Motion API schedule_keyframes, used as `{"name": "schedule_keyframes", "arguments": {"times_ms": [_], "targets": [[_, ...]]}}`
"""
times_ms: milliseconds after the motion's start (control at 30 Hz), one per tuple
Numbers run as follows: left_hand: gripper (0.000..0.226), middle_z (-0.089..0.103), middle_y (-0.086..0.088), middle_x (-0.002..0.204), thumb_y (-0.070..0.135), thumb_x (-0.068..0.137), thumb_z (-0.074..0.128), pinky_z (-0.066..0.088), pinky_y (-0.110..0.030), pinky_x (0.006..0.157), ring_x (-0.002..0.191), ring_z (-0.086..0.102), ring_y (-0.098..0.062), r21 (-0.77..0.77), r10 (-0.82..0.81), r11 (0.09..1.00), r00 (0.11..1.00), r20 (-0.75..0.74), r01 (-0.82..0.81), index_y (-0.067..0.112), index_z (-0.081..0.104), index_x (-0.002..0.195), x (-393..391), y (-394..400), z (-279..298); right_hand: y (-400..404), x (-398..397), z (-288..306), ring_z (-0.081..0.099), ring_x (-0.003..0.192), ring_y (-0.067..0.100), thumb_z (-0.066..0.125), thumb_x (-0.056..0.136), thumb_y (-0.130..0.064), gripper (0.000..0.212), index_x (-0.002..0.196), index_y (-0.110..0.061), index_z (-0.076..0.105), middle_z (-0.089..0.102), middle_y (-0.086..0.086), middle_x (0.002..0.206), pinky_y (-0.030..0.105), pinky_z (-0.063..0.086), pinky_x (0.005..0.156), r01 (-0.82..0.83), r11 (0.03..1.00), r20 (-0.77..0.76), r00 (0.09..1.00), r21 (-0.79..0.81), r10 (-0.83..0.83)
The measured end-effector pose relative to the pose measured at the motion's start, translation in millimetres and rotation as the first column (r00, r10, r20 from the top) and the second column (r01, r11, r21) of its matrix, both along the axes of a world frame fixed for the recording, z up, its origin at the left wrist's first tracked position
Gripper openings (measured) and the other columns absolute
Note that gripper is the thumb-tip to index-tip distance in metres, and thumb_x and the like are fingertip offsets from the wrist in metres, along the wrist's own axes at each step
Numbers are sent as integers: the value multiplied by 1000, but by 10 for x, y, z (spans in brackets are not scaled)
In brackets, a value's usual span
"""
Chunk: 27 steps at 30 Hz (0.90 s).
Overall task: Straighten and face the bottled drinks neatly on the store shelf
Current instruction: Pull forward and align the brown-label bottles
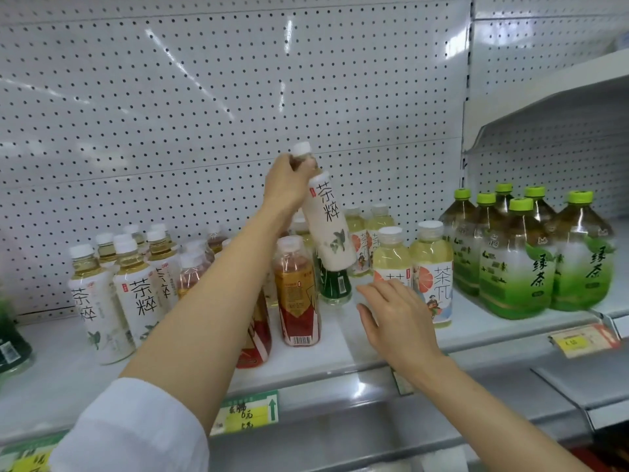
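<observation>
Bottled drinks on a white metal store shelf, backed by white perforated pegboard. Far right: big clear plastic bottles of green tea with lime-green caps, grouped tight, labels mostly forward, seemingly faced already. Left: white-labelled tea bottles with white caps, several deep, front pair near the shelf edge with labels turned slightly aside. Centre: red-and-orange labelled bottles of reddish tea, the front one showing its barcode side, so probably in need of a turn. Right of centre: pale yellow drink bottles with orange-fruit labels, and behind the raised bottle a dark green labelled bottle, partly hidden.

Raised above the centre of the shelf: one white-labelled tea bottle with a white cap, tilted, cap far and up, base swung toward the right, clear of the shelf. Matches the left group by its label, so likely lifted out of the wrong lane for return there.

Left hand: clenched round the neck and shoulder of that raised bottle, a high grip, probably for lifting it clear of neighbouring caps. Right hand: released, fingers straight and slightly spread, hovering low just in front of the yellow bottles, gripping nothing; whether fingertips touch a bottle cannot be told. Perhaps poised to steady or slide that front row.

Smallest: yellow price tags along the near shelf rail.
</observation>
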<state>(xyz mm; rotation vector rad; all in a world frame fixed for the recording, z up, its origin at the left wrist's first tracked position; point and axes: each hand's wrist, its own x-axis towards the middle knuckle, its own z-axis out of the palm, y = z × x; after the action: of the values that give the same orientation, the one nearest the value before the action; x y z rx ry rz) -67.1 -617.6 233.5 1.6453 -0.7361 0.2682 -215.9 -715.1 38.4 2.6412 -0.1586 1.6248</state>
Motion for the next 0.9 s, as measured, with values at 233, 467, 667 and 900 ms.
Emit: {"name": "schedule_keyframes", "arguments": {"times_ms": [233,467,667,900], "targets": [[23,56,-1,76,21,104,47,49,-21,51,51,56,-6,-576,-147,806,989,25,134,0,54,111,-93,379,520,56,208,26,65,88,22,77,76,-12,28,103,-11,71,70,1,96,35,55,78,-6,999,-46,999,46,8],[26,53,1,63,24,99,52,47,-32,58,56,52,-17,-533,-76,832,984,164,153,11,49,77,-60,1234,640,245,375,18,67,86,26,77,80,-17,30,108,-8,70,71,6,95,36,56,71,-78,992,-56,995,101,84],[30,58,-2,71,34,99,54,44,-33,60,61,53,-17,-482,121,876,980,156,-31,18,61,74,-52,1995,411,403,457,24,45,133,25,57,95,-40,67,152,-17,30,45,6,148,43,43,104,-70,897,-236,953,437,189],[34,68,6,78,51,93,59,49,-29,69,72,62,-12,-362,474,832,878,72,-419,19,65,84,145,2847,-147,560,536,-34,35,141,27,73,80,-43,103,156,-20,7,26,6,159,51,34,110,-172,613,-162,878,771,450]]}}
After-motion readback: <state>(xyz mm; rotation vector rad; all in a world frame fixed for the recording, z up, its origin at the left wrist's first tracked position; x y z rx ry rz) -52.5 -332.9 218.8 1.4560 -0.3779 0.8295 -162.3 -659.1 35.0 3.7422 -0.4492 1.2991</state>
